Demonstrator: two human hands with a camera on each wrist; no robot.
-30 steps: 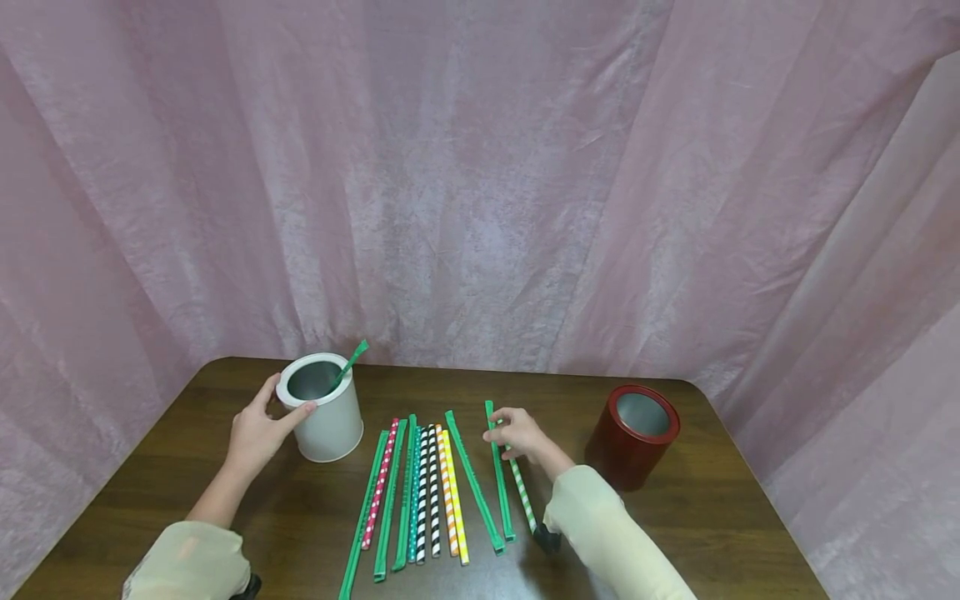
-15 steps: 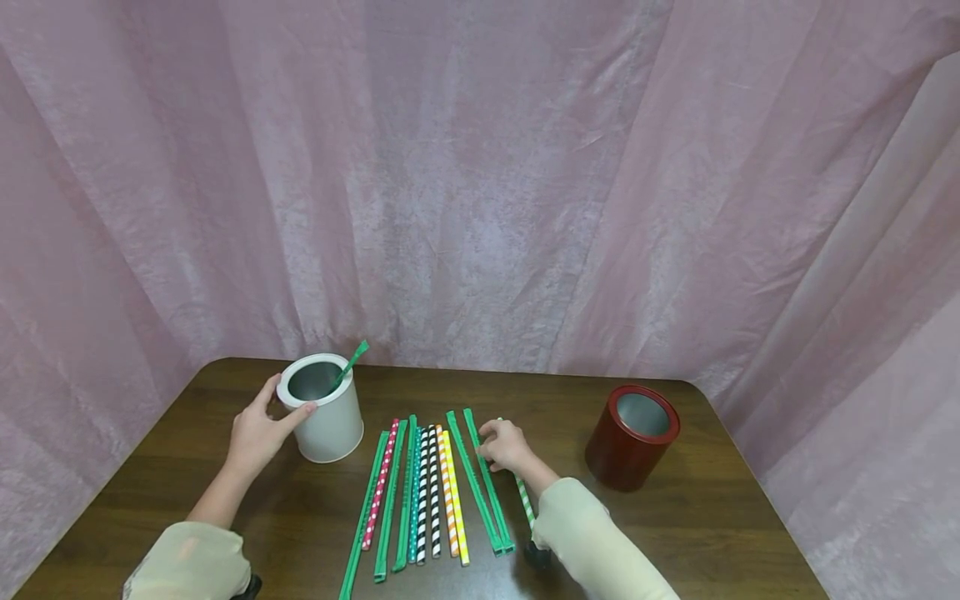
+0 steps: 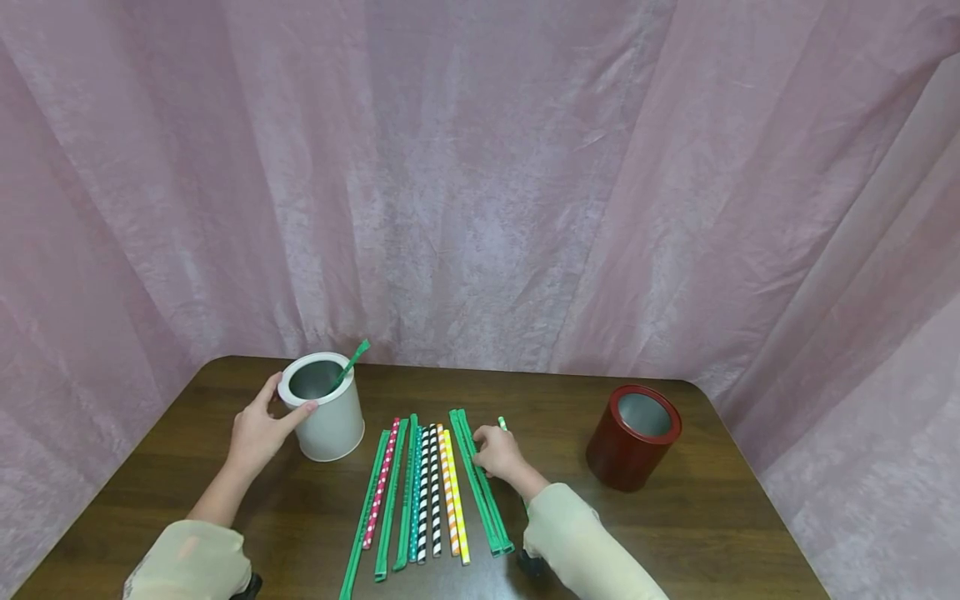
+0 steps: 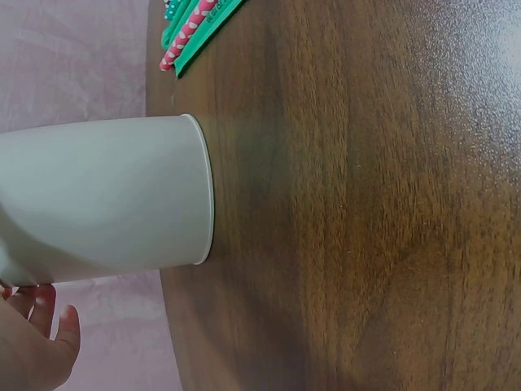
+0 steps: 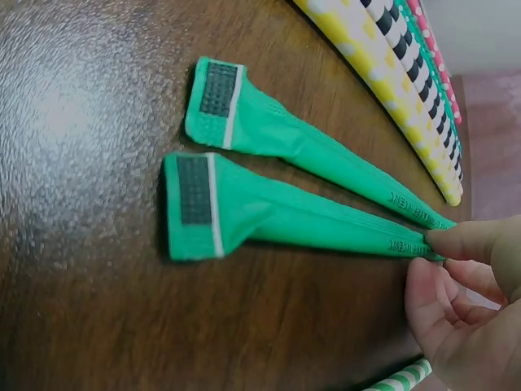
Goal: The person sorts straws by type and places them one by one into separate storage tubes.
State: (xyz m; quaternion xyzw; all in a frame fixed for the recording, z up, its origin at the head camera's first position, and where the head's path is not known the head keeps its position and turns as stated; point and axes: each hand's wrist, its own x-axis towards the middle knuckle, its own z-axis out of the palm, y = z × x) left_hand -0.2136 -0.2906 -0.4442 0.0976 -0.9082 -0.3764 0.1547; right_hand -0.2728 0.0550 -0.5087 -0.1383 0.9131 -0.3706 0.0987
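In the head view my left hand holds the side of a white canister, its thumb and fingers spread around the rim. One green wrapped straw leans in that canister. My right hand pinches a green wrapped straw between thumb and fingers, low over the table. Just left of it lies a second, almost parallel green wrapped straw. Beside the right hand is a green-and-white striped straw, mostly covered by hand and sleeve in the head view.
Left of the right hand lies a row of straws: yellow, orange-striped, black-striped, teal dotted, pink dotted and several green wrapped ones. A red canister stands at the right of the wooden table. Pink curtain hangs behind.
My right hand has moved left, bringing the green wrapped straw up against the other one. The left hand and white canister have stayed in place.
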